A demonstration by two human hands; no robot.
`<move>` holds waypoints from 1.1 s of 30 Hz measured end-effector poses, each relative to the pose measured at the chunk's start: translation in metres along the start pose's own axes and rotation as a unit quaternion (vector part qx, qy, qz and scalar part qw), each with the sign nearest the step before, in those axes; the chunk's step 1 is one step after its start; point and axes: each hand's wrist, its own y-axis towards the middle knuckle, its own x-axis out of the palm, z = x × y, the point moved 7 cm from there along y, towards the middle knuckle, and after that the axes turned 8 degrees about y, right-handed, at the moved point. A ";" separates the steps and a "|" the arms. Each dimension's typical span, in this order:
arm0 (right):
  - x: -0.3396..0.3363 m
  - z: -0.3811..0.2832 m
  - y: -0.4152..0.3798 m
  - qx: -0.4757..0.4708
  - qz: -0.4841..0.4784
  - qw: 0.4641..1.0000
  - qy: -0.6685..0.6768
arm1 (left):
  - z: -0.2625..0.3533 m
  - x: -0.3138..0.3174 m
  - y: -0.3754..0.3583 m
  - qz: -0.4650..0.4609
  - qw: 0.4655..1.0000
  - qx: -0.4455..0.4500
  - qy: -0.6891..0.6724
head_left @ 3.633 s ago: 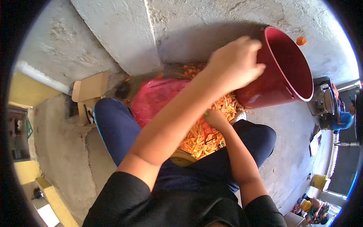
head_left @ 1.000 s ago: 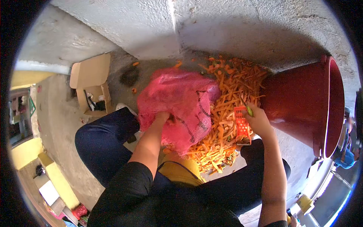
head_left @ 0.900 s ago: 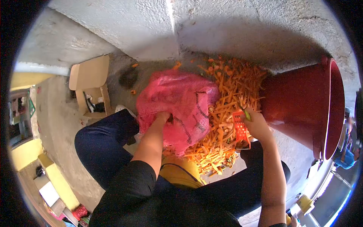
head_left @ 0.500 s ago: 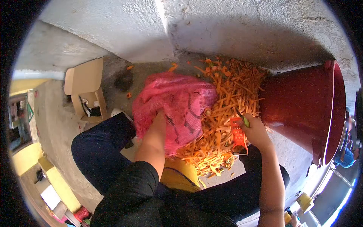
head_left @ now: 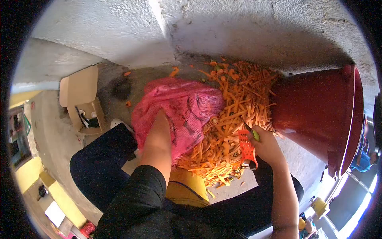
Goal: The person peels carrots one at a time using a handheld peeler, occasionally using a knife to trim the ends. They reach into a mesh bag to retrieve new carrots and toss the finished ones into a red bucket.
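Note:
My left forearm reaches into the opening of a pink mesh sack; the hand itself is hidden inside. Dark shapes of the contents show faintly through the netting. On the right, my right hand is closed around an orange peeler with a perforated handle, its metal blade end pointing down towards my knee. The same hand also grips a small knife with a green handle and a dark blade. Both tools hang over a heap of carrot peelings spread beside the sack.
A dark red bucket lies tilted at the right of the peelings. Behind is a rough grey wall. An open cardboard box with small items stands at left. A yellow object is between my legs.
The view has shifted slightly, moving the scene leftwards. My left arm is still in the sack, and my right hand still holds the peeler and knife, with the peeler slightly lower.

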 end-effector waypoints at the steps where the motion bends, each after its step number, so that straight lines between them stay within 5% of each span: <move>1: 0.000 0.000 0.001 0.006 -0.003 1.000 0.000 | 0.001 0.000 0.001 -0.001 1.000 -0.001 -0.001; 23: -0.020 -0.005 -0.025 -0.093 0.067 0.993 0.006 | -0.052 -0.033 -0.108 -0.057 0.995 0.017 -0.077; 26: -0.020 -0.001 -0.035 -0.150 0.109 0.983 0.002 | -0.063 -0.051 -0.140 -0.054 0.994 0.038 -0.089; 29: -0.020 -0.009 -0.046 -0.103 0.073 0.992 -0.001 | -0.071 -0.082 -0.174 -0.033 0.992 0.081 -0.094; 30: -0.020 -0.011 -0.048 -0.176 0.100 0.979 -0.008 | -0.067 -0.098 -0.186 -0.016 0.990 0.109 -0.091; 33: -0.020 -0.016 -0.058 -0.191 0.122 0.974 0.008 | -0.046 -0.157 -0.237 0.059 0.975 0.197 -0.084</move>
